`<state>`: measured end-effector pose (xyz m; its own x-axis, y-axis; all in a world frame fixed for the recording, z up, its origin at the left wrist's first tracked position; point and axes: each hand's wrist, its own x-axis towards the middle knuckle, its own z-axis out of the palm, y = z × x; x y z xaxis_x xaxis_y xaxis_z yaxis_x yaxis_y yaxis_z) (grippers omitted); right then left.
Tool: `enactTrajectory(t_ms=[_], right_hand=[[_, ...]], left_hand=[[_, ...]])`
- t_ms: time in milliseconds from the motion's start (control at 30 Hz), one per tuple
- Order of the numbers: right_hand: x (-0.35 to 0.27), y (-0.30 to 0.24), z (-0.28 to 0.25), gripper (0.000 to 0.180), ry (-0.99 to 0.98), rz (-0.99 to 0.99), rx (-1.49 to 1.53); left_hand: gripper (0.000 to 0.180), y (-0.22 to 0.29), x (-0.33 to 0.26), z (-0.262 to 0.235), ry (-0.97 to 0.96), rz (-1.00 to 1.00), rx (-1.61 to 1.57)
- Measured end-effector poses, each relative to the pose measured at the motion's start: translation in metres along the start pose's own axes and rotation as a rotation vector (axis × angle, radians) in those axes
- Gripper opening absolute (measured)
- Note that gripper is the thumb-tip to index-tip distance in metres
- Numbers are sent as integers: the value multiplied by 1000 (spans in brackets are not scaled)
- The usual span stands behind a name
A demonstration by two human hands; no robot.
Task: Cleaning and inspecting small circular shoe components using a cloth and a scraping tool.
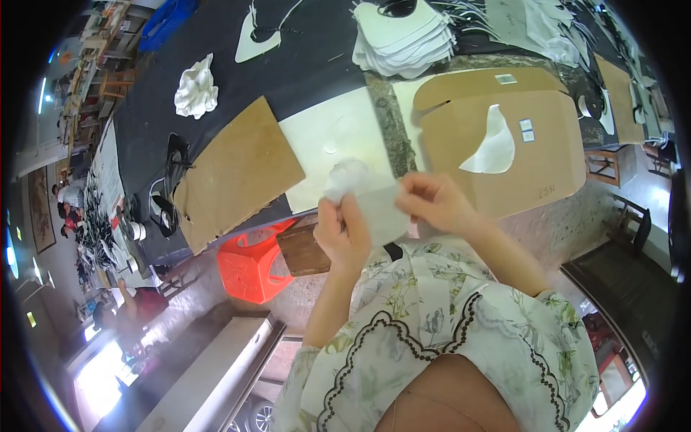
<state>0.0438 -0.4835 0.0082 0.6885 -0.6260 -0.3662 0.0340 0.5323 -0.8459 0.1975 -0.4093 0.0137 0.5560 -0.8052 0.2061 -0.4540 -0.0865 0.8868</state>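
A thin white sheet piece (380,212) hangs between my two hands, in front of my body at the table's near edge. My left hand (341,234) is closed in a pinch on its left side, with a paler, blurred part of it rising above the fingers. At its upper right edge, the bent fingers of my right hand (436,204) grip it. Behind the hands a white rectangular sheet (299,133) lies on the table. To the right, a curved white cutout (495,146) rests on a brown cardboard piece (551,162).
Another cardboard sheet (241,169) lies left of the hands, beside black straps (173,165). Crumpled white material (196,86) and a stack of white cutouts (403,39) are farther back. A red stool (248,266) stands below the table edge. Another person (129,309) is at lower left.
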Motion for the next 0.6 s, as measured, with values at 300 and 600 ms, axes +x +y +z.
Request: enactTrajectory(t_ms=[300,600], right_hand=[[38,35,42,24,82,-10,-121],[62,12,38,27,243,-98,-210]], left_hand=[[19,-57,8,-35,31,-43,137],[23,-55,52,-26,-51,-35,-39]])
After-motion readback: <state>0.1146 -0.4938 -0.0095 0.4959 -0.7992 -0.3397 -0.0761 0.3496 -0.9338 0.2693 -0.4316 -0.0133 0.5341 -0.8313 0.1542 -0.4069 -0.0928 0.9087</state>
